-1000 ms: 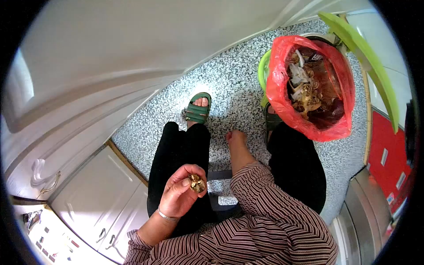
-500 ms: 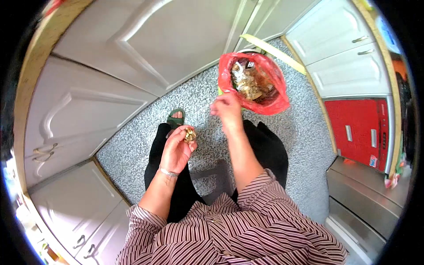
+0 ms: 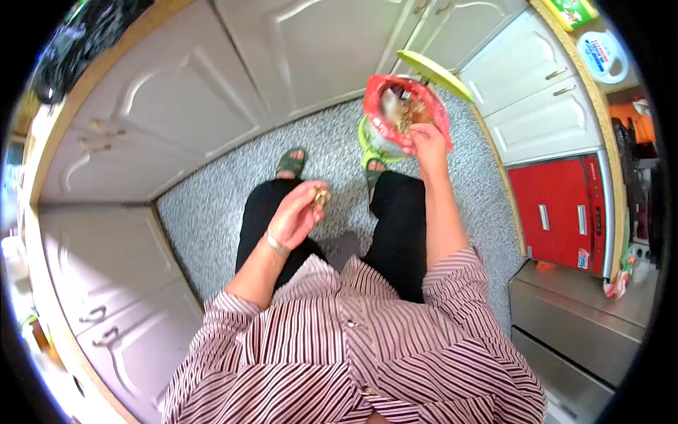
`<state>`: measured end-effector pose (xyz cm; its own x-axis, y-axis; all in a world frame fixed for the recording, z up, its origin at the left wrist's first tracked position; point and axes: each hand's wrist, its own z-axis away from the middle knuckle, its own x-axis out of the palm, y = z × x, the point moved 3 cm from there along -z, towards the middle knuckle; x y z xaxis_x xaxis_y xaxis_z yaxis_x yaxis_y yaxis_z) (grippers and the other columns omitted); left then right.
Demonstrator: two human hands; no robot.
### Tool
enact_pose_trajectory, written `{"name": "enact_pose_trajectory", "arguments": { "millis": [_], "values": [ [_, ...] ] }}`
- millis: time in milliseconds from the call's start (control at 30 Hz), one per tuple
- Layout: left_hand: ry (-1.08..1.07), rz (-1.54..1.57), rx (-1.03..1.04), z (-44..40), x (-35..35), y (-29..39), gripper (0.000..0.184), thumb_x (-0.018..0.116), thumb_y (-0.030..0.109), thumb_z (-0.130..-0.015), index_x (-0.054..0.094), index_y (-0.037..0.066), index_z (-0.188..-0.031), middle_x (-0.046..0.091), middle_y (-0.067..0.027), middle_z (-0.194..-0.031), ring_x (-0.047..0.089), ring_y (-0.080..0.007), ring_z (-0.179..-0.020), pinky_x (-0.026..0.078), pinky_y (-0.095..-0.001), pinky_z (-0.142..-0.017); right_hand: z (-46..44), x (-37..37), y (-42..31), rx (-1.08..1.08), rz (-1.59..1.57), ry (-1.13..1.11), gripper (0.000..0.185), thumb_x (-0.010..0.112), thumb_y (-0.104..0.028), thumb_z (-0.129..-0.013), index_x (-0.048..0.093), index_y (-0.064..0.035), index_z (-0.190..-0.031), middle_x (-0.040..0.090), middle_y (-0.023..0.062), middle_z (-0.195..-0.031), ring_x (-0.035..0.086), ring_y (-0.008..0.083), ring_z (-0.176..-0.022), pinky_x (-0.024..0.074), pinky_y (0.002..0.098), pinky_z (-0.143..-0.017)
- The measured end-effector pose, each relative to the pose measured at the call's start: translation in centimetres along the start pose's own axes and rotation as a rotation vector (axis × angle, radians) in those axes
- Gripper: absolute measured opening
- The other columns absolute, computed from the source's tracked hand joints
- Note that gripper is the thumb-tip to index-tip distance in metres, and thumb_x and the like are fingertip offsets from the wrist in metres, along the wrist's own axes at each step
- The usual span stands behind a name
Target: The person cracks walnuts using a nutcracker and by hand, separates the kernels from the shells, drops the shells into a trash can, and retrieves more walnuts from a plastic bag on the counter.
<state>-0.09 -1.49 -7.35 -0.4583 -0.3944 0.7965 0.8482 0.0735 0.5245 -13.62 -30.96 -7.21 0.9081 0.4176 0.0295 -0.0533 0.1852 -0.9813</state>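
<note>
My left hand (image 3: 295, 213), with a bracelet at the wrist, grips a small brown and yellowish walnut-like piece (image 3: 320, 197) between thumb and fingers, above my left knee. My right hand (image 3: 426, 141) is at the near edge of a red plastic bag (image 3: 439, 113), its fingers pressed together; what they hold, if anything, is too small to name. The bag lines a green and white bin (image 3: 381, 145) and holds brown scraps and shells (image 3: 415, 113). Something pale and blurred shows inside the bag.
A green lid (image 3: 434, 73) stands raised behind the bin. My feet in green sandals (image 3: 292, 162) rest on the speckled floor (image 3: 212, 194). White cabinets (image 3: 311, 53) run along the back and left. At right are a red panel (image 3: 554, 212) and steel drawers (image 3: 572, 311).
My right hand has moved right and forward to the bag's near edge, after rising from between my knees. My left hand still grips the piece. The view has shifted, showing more of the counters.
</note>
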Motion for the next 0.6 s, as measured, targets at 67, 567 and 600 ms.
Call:
{"name": "enact_pose_trajectory", "arguments": {
  "millis": [67, 567, 600],
  "values": [
    [-0.058, -0.013, 0.020, 0.7, 0.5, 0.1, 0.034, 0.056, 0.020, -0.099, 0.055, -0.002, -0.125, 0.061, -0.0028, -0.098, 0.056, -0.0103, -0.078, 0.048, -0.0242, -0.068, 5.6, 2.9, -1.6, 0.083, -0.014, -0.265, 0.016, 0.053, -0.002, -0.093, 0.063, -0.0005, -0.106, 0.064, 0.0073, -0.083, 0.062, 0.0126, -0.067, 0.0541, 0.0259, -0.057],
    [-0.190, -0.207, 0.085, 5.4, 2.3, -0.2, 0.027, 0.062, 0.014, -0.096, 0.056, 0.005, -0.121, 0.062, -0.0020, -0.108, 0.058, -0.0085, -0.093, 0.048, -0.0224, -0.076, 22.1, 8.1, -3.0, -0.097, 0.124, -0.623, 0.021, 0.061, 0.000, -0.091, 0.057, -0.0023, -0.112, 0.059, 0.0027, -0.079, 0.059, 0.0069, -0.067, 0.0502, 0.0242, -0.060],
    [-0.190, -0.202, 0.089, 5.7, 2.4, -0.2, 0.027, 0.062, 0.014, -0.096, 0.056, 0.005, -0.121, 0.062, -0.0020, -0.108, 0.058, -0.0085, -0.093, 0.048, -0.0224, -0.076, 22.4, 7.9, -3.1, -0.097, 0.128, -0.627, 0.021, 0.061, 0.000, -0.091, 0.057, -0.0023, -0.112, 0.059, 0.0027, -0.079, 0.059, 0.0069, -0.067, 0.0502, 0.0242, -0.060]
  ]
}}
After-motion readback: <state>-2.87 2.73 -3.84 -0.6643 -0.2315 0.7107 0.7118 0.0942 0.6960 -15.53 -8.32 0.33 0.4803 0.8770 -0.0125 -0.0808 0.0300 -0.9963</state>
